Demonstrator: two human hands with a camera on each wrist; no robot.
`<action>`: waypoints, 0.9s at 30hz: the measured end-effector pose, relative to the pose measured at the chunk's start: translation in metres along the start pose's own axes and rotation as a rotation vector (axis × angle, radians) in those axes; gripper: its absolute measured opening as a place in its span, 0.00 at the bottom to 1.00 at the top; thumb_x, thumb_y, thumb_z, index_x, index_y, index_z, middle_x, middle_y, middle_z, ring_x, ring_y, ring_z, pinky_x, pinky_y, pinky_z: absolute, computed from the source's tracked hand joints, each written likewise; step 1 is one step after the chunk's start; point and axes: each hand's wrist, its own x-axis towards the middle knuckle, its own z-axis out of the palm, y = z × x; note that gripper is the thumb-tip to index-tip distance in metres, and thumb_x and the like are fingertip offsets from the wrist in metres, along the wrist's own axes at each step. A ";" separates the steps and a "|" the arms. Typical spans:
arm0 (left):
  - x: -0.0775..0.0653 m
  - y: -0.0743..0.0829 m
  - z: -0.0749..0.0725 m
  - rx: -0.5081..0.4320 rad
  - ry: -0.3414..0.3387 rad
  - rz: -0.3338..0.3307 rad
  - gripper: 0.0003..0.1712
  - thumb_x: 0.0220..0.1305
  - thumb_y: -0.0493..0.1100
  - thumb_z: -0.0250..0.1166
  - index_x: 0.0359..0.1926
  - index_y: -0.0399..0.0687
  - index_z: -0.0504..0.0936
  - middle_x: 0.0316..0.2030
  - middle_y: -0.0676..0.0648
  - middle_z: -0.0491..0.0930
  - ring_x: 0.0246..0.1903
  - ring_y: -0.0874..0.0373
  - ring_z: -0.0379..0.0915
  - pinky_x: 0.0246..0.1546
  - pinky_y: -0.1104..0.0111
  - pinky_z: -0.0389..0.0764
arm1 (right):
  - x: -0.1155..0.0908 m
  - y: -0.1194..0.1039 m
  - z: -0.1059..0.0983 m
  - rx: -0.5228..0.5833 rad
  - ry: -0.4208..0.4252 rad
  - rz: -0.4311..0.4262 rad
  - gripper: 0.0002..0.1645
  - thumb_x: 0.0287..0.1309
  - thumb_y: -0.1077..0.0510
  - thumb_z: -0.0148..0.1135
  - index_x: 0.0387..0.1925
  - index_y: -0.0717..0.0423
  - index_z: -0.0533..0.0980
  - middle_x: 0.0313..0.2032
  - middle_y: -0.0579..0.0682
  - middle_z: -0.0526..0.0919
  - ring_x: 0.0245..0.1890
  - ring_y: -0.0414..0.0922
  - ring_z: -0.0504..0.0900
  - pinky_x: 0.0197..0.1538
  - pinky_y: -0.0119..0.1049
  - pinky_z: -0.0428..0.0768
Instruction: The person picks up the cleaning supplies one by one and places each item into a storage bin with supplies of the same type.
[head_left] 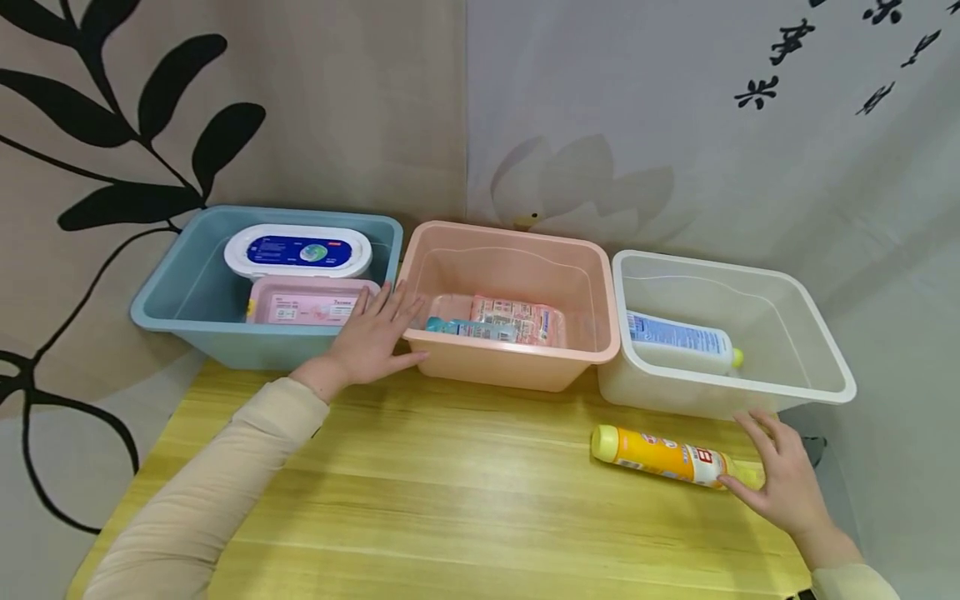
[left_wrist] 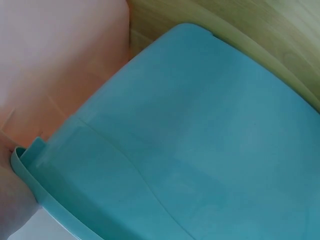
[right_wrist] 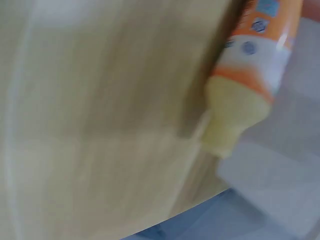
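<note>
A yellow-orange bottle [head_left: 667, 457] lies on its side on the wooden table, one yellow end pointing left. Around its right end my right hand [head_left: 783, 479] is spread, thumb near the label and fingers apart; whether it touches the bottle I cannot tell. The right wrist view shows the pale yellow tapered end of the bottle [right_wrist: 240, 100]. My left hand [head_left: 375, 337] rests with straight, spread fingers over the neighbouring rims of the blue bin [head_left: 247, 342] and the pink bin [head_left: 495, 367]. Most of the left wrist view is the blue bin's side [left_wrist: 190, 135].
The blue bin holds a white wipes box [head_left: 300, 250] and a pink box [head_left: 311, 302]. In the pink bin lie a pink packet [head_left: 517, 318] and a light-blue tube [head_left: 472, 330]. A white bin [head_left: 720, 392] at the right contains a white bottle [head_left: 678, 343]. Curtains hang behind.
</note>
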 end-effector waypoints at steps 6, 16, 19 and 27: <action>-0.001 0.001 -0.001 0.008 0.031 -0.003 0.50 0.60 0.70 0.51 0.74 0.51 0.45 0.74 0.39 0.40 0.72 0.38 0.33 0.69 0.42 0.33 | -0.019 0.011 0.004 0.069 -0.146 0.131 0.50 0.42 0.37 0.70 0.59 0.66 0.66 0.53 0.68 0.67 0.48 0.61 0.63 0.47 0.49 0.64; -0.001 0.001 0.000 0.006 0.013 -0.004 0.50 0.61 0.70 0.50 0.74 0.51 0.43 0.74 0.39 0.38 0.72 0.37 0.32 0.69 0.42 0.31 | -0.028 0.022 0.018 0.071 -0.292 0.232 0.56 0.26 0.52 0.79 0.61 0.63 0.64 0.54 0.67 0.67 0.50 0.60 0.65 0.44 0.56 0.68; -0.001 0.001 0.000 0.007 0.010 -0.003 0.50 0.61 0.70 0.49 0.74 0.51 0.43 0.74 0.39 0.38 0.72 0.37 0.32 0.69 0.42 0.31 | -0.029 0.025 0.024 0.074 -0.325 0.254 0.55 0.28 0.50 0.79 0.61 0.63 0.64 0.54 0.67 0.66 0.50 0.62 0.65 0.43 0.61 0.69; -0.001 0.001 0.001 0.014 0.008 -0.007 0.50 0.61 0.71 0.49 0.74 0.52 0.42 0.74 0.39 0.38 0.72 0.37 0.32 0.69 0.42 0.30 | -0.033 0.030 0.037 0.075 -0.415 0.307 0.54 0.33 0.46 0.78 0.61 0.64 0.64 0.53 0.68 0.67 0.48 0.64 0.67 0.41 0.68 0.70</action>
